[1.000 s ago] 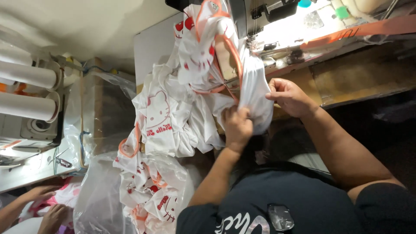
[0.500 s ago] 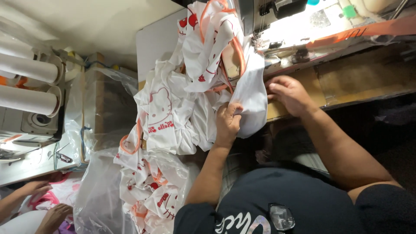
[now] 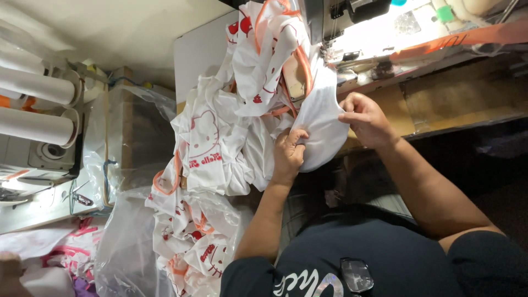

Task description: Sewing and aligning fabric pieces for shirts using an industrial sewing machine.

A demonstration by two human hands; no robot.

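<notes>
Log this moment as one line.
left hand: pinching white fabric piece | right hand: gripping its edge | sewing machine: beyond | printed garments: piled beside

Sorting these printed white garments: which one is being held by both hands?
The plain-looking white piece by the sewing machine, pinched between left hand and right hand.

The white garment [image 3: 322, 124] at upper centre looks like thin, smooth cloth with a matt finish, printed in red and edged with orange binding. At the lower left, the clear bag [image 3: 124, 253] is glossy, crinkled plastic film. At the upper right, the table top [image 3: 440, 96] looks like worn, dull wood. The rolls [image 3: 36, 104] at far left look like smooth, matt white paper or fabric.
</notes>
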